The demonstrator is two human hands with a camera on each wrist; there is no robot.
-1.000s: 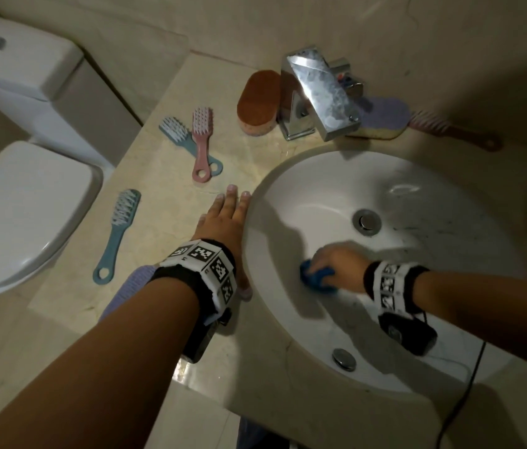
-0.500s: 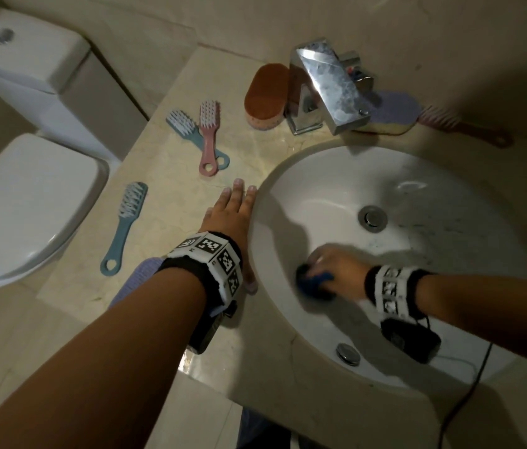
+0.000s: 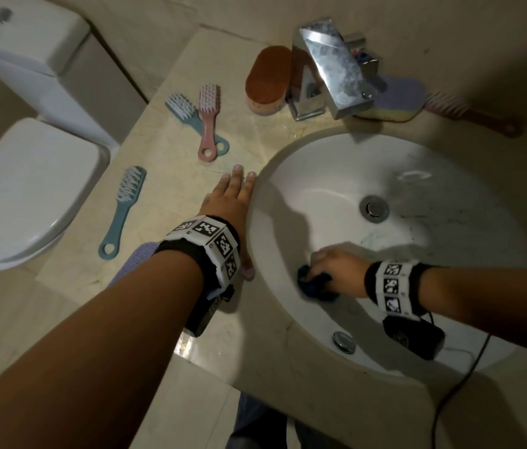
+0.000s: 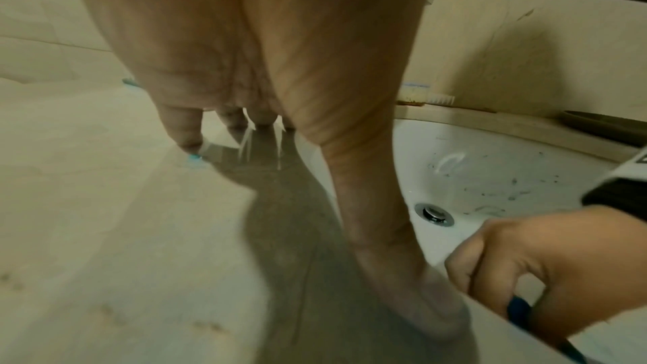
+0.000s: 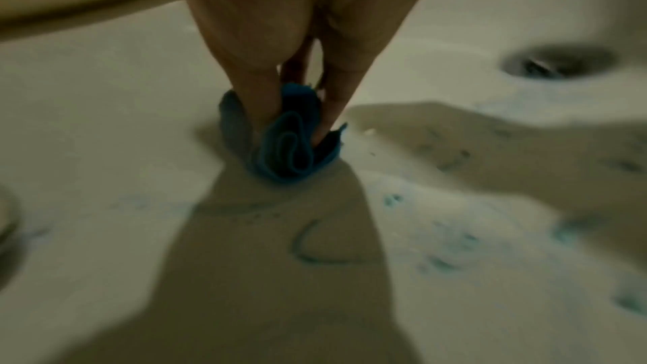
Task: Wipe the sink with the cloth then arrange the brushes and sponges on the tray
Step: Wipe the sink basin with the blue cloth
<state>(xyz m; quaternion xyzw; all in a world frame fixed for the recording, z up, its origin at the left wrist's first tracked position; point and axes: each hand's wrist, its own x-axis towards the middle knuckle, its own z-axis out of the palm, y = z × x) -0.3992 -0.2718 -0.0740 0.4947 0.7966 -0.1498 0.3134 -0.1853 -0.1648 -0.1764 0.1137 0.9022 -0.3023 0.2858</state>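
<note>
Blue cloth (image 3: 315, 285), bunched, is pressing on the sink (image 3: 320, 189) wall near the front rim; the right hand (image 3: 340, 270) is pinching it, fingers clamped round the folds. The left hand (image 3: 229, 202) is lying flat on the counter (image 3: 165, 176), fingers straight and together. Wiping is underway. Blue smears are showing beyond the drain (image 3: 374, 208), so the next pass is likely needing that side. Brushes (image 3: 207, 121) are lying untouched.

Left hand (image 4: 266, 71) flat on the counter (image 4: 105, 217) beside the white sink (image 4: 490, 176), fingers straight.
</note>
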